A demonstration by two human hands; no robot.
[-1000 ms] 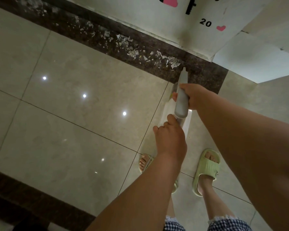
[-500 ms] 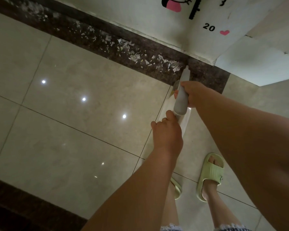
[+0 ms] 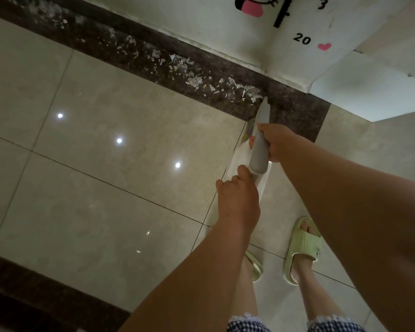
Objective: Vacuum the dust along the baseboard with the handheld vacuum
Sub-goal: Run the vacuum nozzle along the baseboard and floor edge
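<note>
Two hands on one handheld vacuum (image 3: 259, 149) — right hand (image 3: 277, 142) wrapped round the grey barrel mid-length, left hand (image 3: 237, 200) curled at the rear end cap, thumb against the butt. Slim tube, rigid plastic, pale crevice nozzle (image 3: 264, 111) tapering to a thin tip; probably light, smooth-sided so could twist in a sweaty palm. Best held as now: one grasp on the barrel for aim, the other at the tail for push and steadying. Nozzle likely the weak part, so no levering against stone.

Vacuum angled down over the floor, tip resting at or just above the dark border strip (image 3: 292, 113) below the white baseboard (image 3: 249, 61), right at the near end of the dust (image 3: 197, 80) — white flecks and shreds trailing away along the strip toward upper left. Contact of tip with floor not clear. Something white and flat under the vacuum (image 3: 235, 164), hard to identify. Green slippers (image 3: 302, 245) below, height-chart sticker (image 3: 302, 39) on the wall.

Versus a second ago: same two-handed hold, nozzle tip at much the same spot by the pile's end, debris looking unchanged, camera shifted a little so more of the sticker visible — barely any progress along the line
</note>
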